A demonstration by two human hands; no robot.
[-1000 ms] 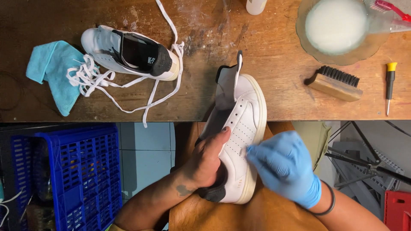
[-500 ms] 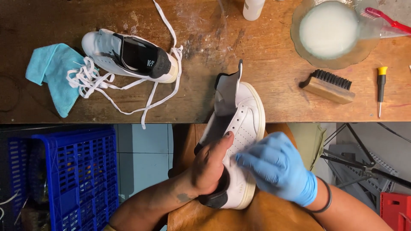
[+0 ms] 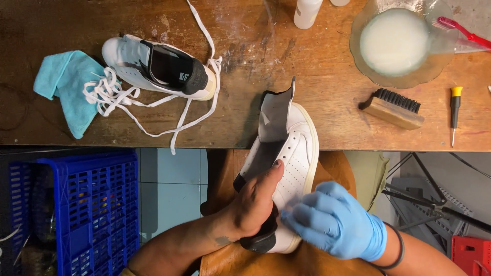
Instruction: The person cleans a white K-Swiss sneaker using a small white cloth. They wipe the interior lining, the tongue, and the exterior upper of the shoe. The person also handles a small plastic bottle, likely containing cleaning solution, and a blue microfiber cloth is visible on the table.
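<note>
Scuffed wood bench (image 3: 327, 128), tile floor below; left hand (image 3: 253, 202) gripping white shoe (image 3: 296, 148), gloved right hand (image 3: 332, 220) prob. pinching cloth.

shoe (image 3: 294, 148) between hands, brush (image 3: 393, 108) right on bench (image 3: 327, 61)

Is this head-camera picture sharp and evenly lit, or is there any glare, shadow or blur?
Head view: mostly sharp, lit from above; pale sheen on the worn wooden table; the white leather sneaker held by the bare left hand and blue-gloved right hand reads clearly; the blue plastic crate below sits in dimmer shade.
</note>
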